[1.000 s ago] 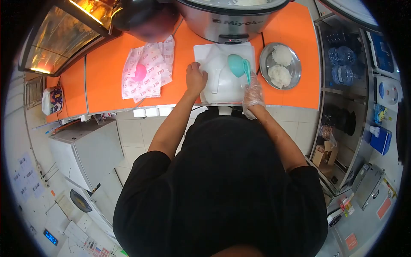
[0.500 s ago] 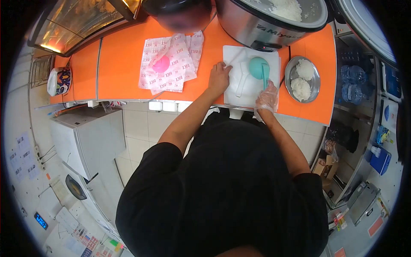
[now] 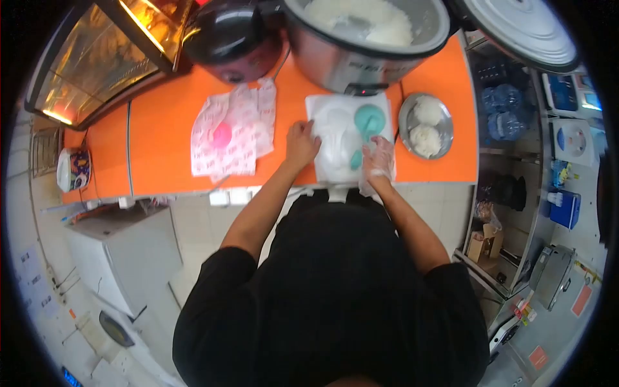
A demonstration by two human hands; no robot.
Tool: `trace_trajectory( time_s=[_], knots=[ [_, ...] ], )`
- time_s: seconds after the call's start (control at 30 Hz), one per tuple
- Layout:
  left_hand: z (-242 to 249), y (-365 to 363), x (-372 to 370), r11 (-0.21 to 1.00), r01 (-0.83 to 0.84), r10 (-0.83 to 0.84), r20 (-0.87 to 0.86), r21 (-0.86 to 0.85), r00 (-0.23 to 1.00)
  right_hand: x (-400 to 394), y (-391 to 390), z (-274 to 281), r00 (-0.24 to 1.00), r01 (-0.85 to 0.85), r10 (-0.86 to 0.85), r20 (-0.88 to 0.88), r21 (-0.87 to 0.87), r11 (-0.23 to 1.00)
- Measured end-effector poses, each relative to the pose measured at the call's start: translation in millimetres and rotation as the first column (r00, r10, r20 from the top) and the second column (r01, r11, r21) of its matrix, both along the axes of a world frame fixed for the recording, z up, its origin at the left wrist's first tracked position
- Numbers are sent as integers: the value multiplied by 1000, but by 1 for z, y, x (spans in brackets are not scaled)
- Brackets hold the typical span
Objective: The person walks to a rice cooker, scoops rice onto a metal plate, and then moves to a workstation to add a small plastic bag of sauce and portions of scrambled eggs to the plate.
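A teal round scoop rests toward the right side of a stack of white sheets on the counter. My right hand, in a clear plastic glove, is closed around its handle, and a teal end pokes out to the left of the fingers. My bare left hand has curled fingers at the left edge of the sheets, seemingly pinching it. Just right of the sheets is a round metal plate with two mounds of white rice. Behind them stands a large rice cooker, uncovered, with rice inside.
Printed wrapping papers with a pink round object lie left on the orange counter. A dark purple cooker and a lit glass display case stand at the back left. Shelves with water bottles are at the right.
The view has shifted, so the counter things appear lower and further left. The scoop's handle lies differently, with a teal end now showing left of my right hand. My left hand stays at the sheets' edge.
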State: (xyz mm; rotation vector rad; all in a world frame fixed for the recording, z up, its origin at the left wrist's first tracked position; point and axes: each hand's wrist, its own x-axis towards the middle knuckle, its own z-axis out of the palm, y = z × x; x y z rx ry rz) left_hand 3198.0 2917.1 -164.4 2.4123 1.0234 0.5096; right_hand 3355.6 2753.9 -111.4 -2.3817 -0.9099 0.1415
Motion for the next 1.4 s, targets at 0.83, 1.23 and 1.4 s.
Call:
trace_trajectory(
  time_s=[0.83, 1.23, 1.4],
  knots=[
    [5, 6, -2, 999, 37, -36, 30, -39, 999, 452, -4, 370, 975, 210, -197, -103, 721, 660],
    [81, -13, 30, 981, -92, 147, 352, -169, 924, 134, 86, 432, 832, 118, -328, 447, 434, 893],
    [97, -30, 49, 961, 37, 90, 434, -275, 897, 90, 117, 383, 573, -312, 53, 818, 158, 937]
  ],
)
